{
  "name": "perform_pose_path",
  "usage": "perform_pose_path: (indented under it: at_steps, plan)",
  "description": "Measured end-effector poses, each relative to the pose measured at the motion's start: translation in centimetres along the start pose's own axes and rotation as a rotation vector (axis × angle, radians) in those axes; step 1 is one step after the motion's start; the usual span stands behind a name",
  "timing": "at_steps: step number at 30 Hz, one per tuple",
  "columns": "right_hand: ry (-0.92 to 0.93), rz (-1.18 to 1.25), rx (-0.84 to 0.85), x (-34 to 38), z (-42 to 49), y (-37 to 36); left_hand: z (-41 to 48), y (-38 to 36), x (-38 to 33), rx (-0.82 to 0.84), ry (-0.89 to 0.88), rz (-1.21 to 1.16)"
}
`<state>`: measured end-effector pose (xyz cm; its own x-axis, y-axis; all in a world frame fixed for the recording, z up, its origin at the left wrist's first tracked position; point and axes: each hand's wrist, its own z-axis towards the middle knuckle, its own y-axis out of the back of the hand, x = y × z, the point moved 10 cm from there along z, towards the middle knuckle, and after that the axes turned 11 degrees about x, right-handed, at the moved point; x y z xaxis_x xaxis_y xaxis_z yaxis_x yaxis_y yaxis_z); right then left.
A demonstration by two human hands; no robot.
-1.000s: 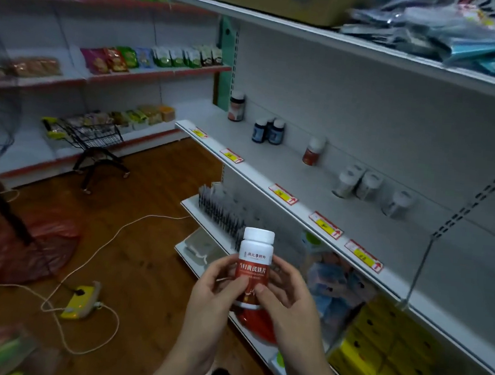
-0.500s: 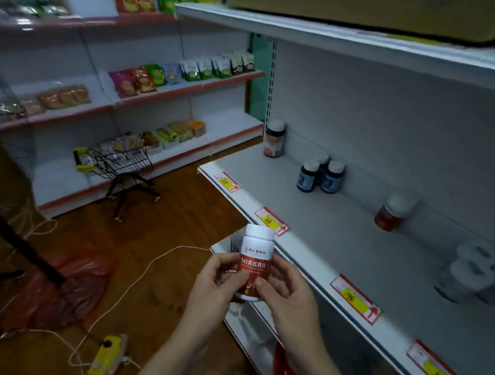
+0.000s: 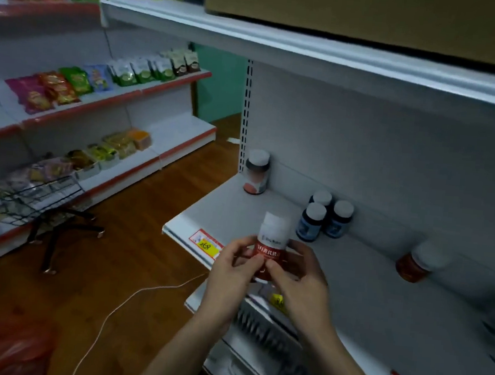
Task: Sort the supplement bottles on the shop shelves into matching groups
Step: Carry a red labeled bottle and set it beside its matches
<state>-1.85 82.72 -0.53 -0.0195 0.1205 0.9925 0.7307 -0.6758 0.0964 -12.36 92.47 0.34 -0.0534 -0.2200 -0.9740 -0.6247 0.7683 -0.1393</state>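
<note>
Holding the red-labelled bottle (image 3: pixel 274 240) upright between them, the left hand (image 3: pixel 230 272) and the right hand (image 3: pixel 301 281) both gripped its lower half. Their fingers curled round its sides, and the two thumbs pressed close together on the front of the label. Its white cap stood clear above the fingertips. The grip hung at the front edge of the grey shelf (image 3: pixel 238 210), with the bottle off the shelf surface. Just beyond the grip and slightly right, three blue bottles (image 3: pixel 312 223) with white caps stood in a tight cluster. Farther beyond and a little left, a pink-labelled bottle (image 3: pixel 256 173) stood against the back panel. Well to the right of the grip sat an amber bottle (image 3: pixel 413 266), blurred. Just left of the left hand, a yellow-and-red price tag (image 3: pixel 207 243) was fixed to the shelf edge. Below the grip a white cable (image 3: pixel 141 291) trailed over the wooden floor (image 3: pixel 148 208), and far to the left stood a wire trolley (image 3: pixel 35 198).
</note>
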Motion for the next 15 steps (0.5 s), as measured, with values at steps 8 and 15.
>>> perform_pose_path:
  at_steps: [8,15]
  plan:
    - [-0.083,-0.034,-0.412,-0.6,1.1,3.1,8.0,-2.8,-0.5,0.415,0.028,0.086]
    - [-0.093,-0.065,-0.690,-1.3,-4.3,9.1,8.3,-11.6,2.2,0.751,0.076,0.193]
